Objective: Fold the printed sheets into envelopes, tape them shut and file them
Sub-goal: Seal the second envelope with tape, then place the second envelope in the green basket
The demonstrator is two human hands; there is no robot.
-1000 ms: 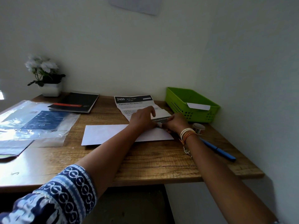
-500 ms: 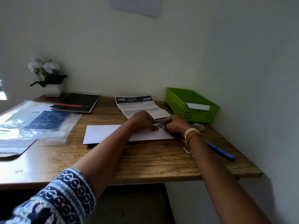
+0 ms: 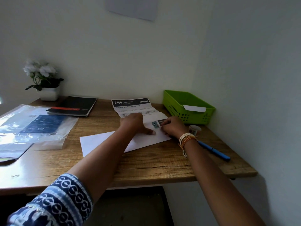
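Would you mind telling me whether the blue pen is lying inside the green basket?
No, the blue pen lies on the wooden desk, nearer the person than the green basket, by the right wrist.

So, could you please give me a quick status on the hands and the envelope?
Left hand flat, pressing the envelope. Right hand pinching the tape piece at its flap. Tape roll and blue pen alongside, nothing obstructing.

Dim, soft frame; window glare on the plastic sleeve [image 3: 32, 128] at left.

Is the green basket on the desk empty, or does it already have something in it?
Not empty: the green basket holds one white folded piece, propped against its near wall.
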